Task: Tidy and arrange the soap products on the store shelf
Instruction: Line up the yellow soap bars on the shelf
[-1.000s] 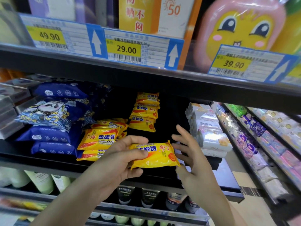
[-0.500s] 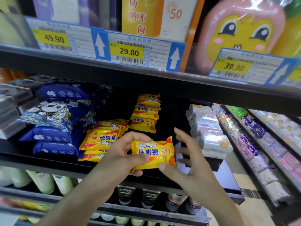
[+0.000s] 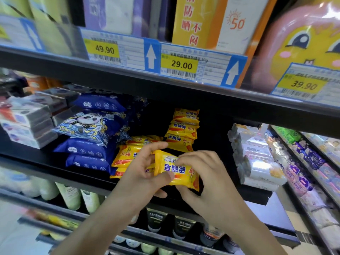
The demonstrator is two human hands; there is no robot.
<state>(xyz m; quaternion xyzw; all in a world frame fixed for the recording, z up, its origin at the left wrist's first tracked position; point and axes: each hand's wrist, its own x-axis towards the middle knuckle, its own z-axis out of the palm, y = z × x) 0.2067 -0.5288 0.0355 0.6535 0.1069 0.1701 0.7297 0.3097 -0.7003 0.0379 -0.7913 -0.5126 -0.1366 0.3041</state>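
Your left hand point(image 3: 141, 173) and right hand point(image 3: 207, 183) both hold one yellow plastic-wrapped soap bar point(image 3: 175, 170) in front of the black store shelf point(image 3: 46, 162). The left grip is narrow: the thumb presses the wrapper's lower front edge while the fingers curl behind its left end. The right grip pinches the wrapper's right part, fingers across the top, thumb below. The bar sits tilted, its printing upside down, just beside the low pile of yellow soap bars point(image 3: 127, 153) and below the rear stack of yellow soap bars point(image 3: 184, 129). Blue pillow-shaped packs point(image 3: 92, 137) lie left of the pile.
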